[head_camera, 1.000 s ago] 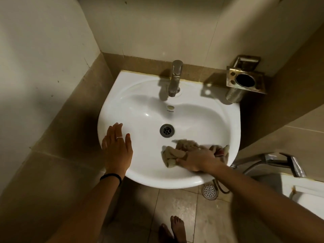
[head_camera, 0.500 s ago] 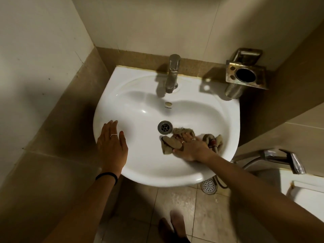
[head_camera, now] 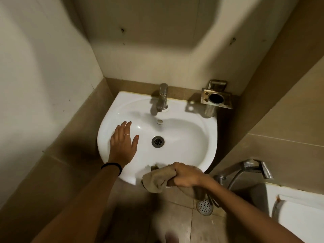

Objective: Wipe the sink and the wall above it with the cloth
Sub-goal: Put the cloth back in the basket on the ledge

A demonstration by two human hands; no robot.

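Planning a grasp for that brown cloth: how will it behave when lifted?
Probably floppy: the cloth bunches in the right hand and sags over the sink rim. Likely light, since one hand carries it. Unlikely to slip; it looks like soft fabric.

This is a small bathroom. A white sink (head_camera: 175, 130) sits in a corner with a shiny tap (head_camera: 162, 97) at the back and a round drain (head_camera: 157, 141) in the middle. The walls (head_camera: 140, 50) and floor (head_camera: 175, 216) have tiles. A metal cup holder (head_camera: 216, 99) hangs on the wall. A floor drain (head_camera: 204, 206) is under the sink.
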